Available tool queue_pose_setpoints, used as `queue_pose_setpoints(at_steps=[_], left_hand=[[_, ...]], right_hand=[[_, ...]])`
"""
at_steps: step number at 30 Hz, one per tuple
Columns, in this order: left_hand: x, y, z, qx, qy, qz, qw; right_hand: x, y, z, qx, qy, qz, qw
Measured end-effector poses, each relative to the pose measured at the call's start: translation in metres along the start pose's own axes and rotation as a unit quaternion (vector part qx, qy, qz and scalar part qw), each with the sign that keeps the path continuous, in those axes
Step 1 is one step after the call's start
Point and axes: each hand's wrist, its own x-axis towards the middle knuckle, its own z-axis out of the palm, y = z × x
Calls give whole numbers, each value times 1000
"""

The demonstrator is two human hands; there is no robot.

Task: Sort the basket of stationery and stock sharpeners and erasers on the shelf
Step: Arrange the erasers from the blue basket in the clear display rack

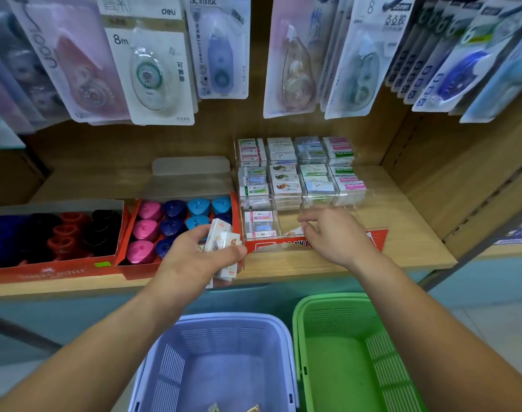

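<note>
My left hand [198, 251] grips a bunch of white boxed erasers [222, 239] in front of the shelf edge, between the sharpener box and the eraser rack. My right hand [334, 233] reaches over the front row of the clear acrylic eraser rack [301, 179], its fingers curled at a white eraser [293, 232] lying in a front compartment; whether it grips it is unclear. The rack's rear rows are stacked with boxed erasers. A red box [181, 226] holds pink, dark blue and light blue sharpeners.
Another red box [50, 236] at the left holds dark blue, red and black sharpeners. Below the wooden shelf [417, 233] stand a lilac basket [221, 364] with a few small items at its bottom and a green basket [351, 352]. Correction tape packs [155, 63] hang above.
</note>
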Motion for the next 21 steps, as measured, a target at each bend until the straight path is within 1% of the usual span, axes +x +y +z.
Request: queue_pose_setpoints(at_steps=[4,6,7,8,10,11,12,15,19,21], left_hand=[[-4,-1,-2,5,0,0,1000],[-6,0,-2,-1,-7,0,1000],[-7,0,-2,-7,-13,-1,1000],[-9,1,-1,-12,-19,-3,1000],[-11,1,2,-16,-40,-1,999],[-13,1,3,-20,-51,2,998],[-14,1,4,-25,-61,4,998],[-16,1,5,-30,-78,11,996],[-17,0,6,-69,-80,-2,994],[-16,1,6,-80,-72,-5,994]], right_hand=[[-9,-2,-2,94,51,31,994],[-20,-12,-6,158,58,34,985],[-26,-21,-7,208,50,30,976],[-32,-32,-8,270,36,20,962],[-42,-55,-8,400,-11,6,916],[-45,-64,-7,450,-35,1,892],[-47,-71,-4,480,-47,-5,876],[-50,-79,1,514,-52,-7,856],[-53,-78,3,548,-76,26,833],[-53,-76,4,595,-81,60,797]])
